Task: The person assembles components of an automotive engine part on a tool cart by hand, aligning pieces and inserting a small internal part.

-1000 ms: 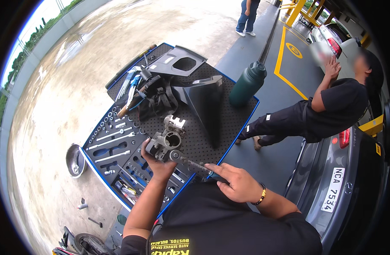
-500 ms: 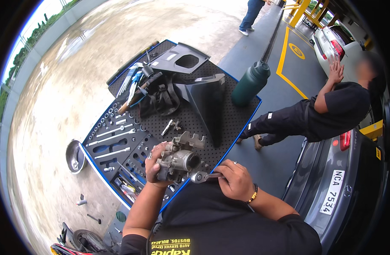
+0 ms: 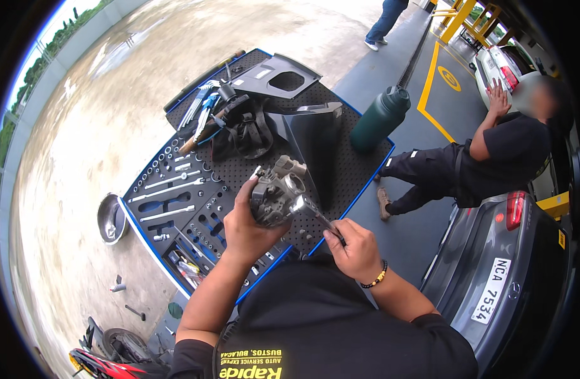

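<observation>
My left hand (image 3: 247, 228) grips a grey metal carburetor-like part (image 3: 276, 189), raised above the black perforated mat (image 3: 353, 170). My right hand (image 3: 352, 247) holds the handle of a slim metal wrench (image 3: 315, 213); its head sits against the part's right side. Both hands are close together in front of my chest.
The blue-edged mat holds a tool tray with sockets and wrenches (image 3: 176, 196), black plastic panels (image 3: 315, 136) and straps. A dark green bottle (image 3: 379, 119) stands at its right edge. A metal bowl (image 3: 110, 219) lies left. A seated person (image 3: 486, 158) and a grey car (image 3: 505, 265) are right.
I lifted the metal part off the mat and brought it closer to my chest. My right hand kept the wrench on it and moved up with it.
</observation>
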The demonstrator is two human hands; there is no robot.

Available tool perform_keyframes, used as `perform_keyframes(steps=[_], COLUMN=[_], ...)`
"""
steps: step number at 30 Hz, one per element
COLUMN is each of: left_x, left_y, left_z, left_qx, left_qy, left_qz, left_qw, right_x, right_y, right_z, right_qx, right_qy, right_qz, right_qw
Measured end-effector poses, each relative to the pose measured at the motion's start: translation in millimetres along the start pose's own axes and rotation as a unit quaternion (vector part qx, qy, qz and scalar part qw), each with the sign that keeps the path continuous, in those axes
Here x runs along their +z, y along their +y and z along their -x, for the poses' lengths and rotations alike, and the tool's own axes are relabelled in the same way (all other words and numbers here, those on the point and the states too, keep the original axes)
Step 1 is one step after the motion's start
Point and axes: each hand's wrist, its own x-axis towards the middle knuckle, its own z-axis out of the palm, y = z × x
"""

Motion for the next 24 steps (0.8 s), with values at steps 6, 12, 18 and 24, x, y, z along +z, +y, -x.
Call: perform_keyframes(steps=[6, 12, 18, 24], left_x=[12, 26, 25, 26], left_y=[-14, -42, -35, -44], left_z=[0, 18, 14, 21], left_qx=[-0.279, -0.281, -0.239, -0.228], left_qy=[-0.206, -0.217, -0.303, -0.272], left_qz=[-0.045, 0.007, -0.009, 0.002], left_qw=[0.937, 0.935, 0.923, 0.935], right_x=[-11, -10, -12, -17], right_y=[-1, -5, -6, -28], right_z=[4, -17, -19, -16], right_qx=[0.064, 0.104, 0.109, 0.055], right_qy=[-0.070, -0.183, -0.210, -0.173], right_qz=[0.000, 0.090, 0.206, 0.250], right_qw=[0.995, 0.973, 0.950, 0.951])
